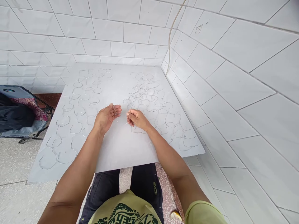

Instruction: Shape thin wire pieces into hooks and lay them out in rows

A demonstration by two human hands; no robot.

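Observation:
Above the middle of a pale board (127,152), my left hand (106,117) is turned palm inward with its fingers fairly straight. A thin curved wire (117,120) runs across those fingers from near the thumb, and its lower end hangs free. Just to the right, my right hand (136,119) is closed in a pinch, thumb against the fingers. A short bit of fine wire shows below its fingertips; most of it is hidden. The hands are a small gap apart. Bent silvery wires (76,127) lie spread over the board's left side, and darker tangled wires (161,109) cover the right.
White tiled walls (233,81) meet in a corner behind and to the right of the board. A thin cable (170,40) hangs down that corner. At the left stands a folding chair (35,124) with dark cloth (16,113) on it. My legs (146,183) are under the near edge.

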